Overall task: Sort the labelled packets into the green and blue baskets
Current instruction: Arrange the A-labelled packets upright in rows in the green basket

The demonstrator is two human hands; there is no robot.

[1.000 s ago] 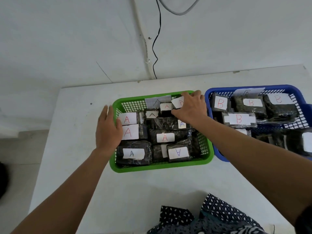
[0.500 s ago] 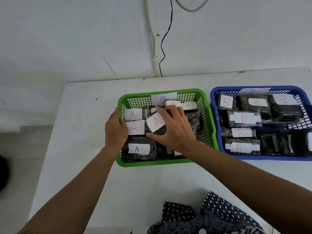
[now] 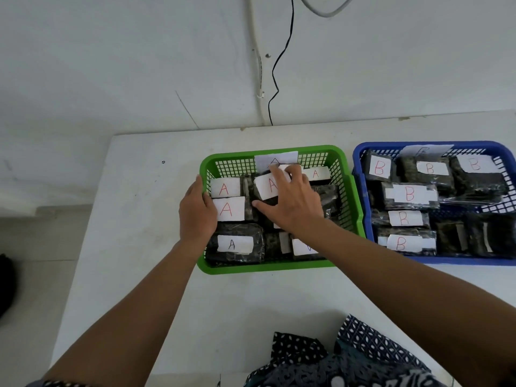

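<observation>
The green basket (image 3: pixel 265 268) holds several dark packets with white labels marked A. To its right, the blue basket (image 3: pixel 474 259) is filled with several packets marked B. My left hand (image 3: pixel 196 213) holds the green basket's left rim, thumb inside and fingers along the outer wall. My right hand (image 3: pixel 296 208) is inside the green basket and grips a tilted packet marked A (image 3: pixel 265 187) near the middle, thumb at the packet's lower left and fingers over its top edge. My right hand and forearm hide some packets beneath.
Both baskets sit side by side on a white table (image 3: pixel 139 219) against a white wall. A black cable (image 3: pixel 275 85) hangs down the wall behind the baskets. Dark patterned cloth (image 3: pixel 335 364) lies at the near table edge.
My right hand came from the green basket's far right corner to its middle and now grips a tilted A packet there. My left hand stayed at the left rim.
</observation>
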